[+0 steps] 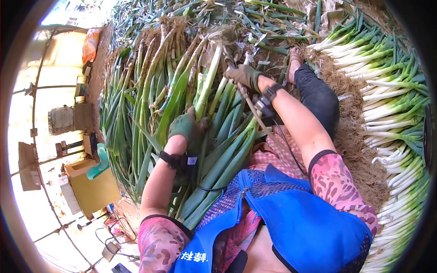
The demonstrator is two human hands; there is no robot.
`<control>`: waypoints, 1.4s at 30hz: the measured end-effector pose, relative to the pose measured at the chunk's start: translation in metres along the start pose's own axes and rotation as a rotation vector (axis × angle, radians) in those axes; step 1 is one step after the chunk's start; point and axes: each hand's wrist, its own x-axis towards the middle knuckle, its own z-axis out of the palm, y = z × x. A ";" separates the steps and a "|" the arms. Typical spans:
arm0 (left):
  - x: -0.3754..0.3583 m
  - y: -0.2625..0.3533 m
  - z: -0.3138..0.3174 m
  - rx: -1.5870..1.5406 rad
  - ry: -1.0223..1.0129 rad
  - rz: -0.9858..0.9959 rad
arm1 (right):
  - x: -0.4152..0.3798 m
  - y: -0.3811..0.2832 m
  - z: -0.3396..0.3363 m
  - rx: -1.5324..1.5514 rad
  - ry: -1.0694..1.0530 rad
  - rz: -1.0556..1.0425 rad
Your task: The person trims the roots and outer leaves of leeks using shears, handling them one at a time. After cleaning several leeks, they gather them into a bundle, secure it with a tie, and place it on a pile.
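In a dark green glove, my left hand (183, 125) is closed round the stalk of a green onion (209, 79), whose pale stem points away from me. My right hand (246, 75), gloved too, grips a thin air gun (229, 57) with a hose (259, 119) running back toward my lap. The root end of the held onion is near the tool's tip, blurred by flying dirt. Untrimmed onions with brown roots (152, 59) lie in a thick pile under and left of my left hand.
Cleaned white-stemmed onions (387, 102) lie in a long row at the right, with loose roots (364, 168) beside them. My bent leg (318, 98) is right of the hose. Left stand a yellow box (98, 191) and a teal object (99, 162). Leaf scraps (277, 22) cover the far ground.
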 end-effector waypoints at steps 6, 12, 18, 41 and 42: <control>-0.009 0.007 -0.006 -0.002 0.004 -0.016 | 0.073 0.000 -0.008 -0.383 -0.014 -0.267; -0.019 0.012 -0.009 0.048 0.017 0.009 | -0.001 -0.020 -0.004 -0.164 -0.046 -0.062; -0.090 0.031 -0.026 0.079 -0.076 0.077 | -0.051 0.022 0.005 -0.284 0.012 -0.023; 0.082 -0.029 0.000 -0.310 -0.105 0.047 | -0.134 0.046 0.026 -0.374 0.034 -0.039; 0.075 -0.032 -0.005 -0.437 -0.097 0.054 | -0.133 0.049 0.022 -0.368 0.040 -0.042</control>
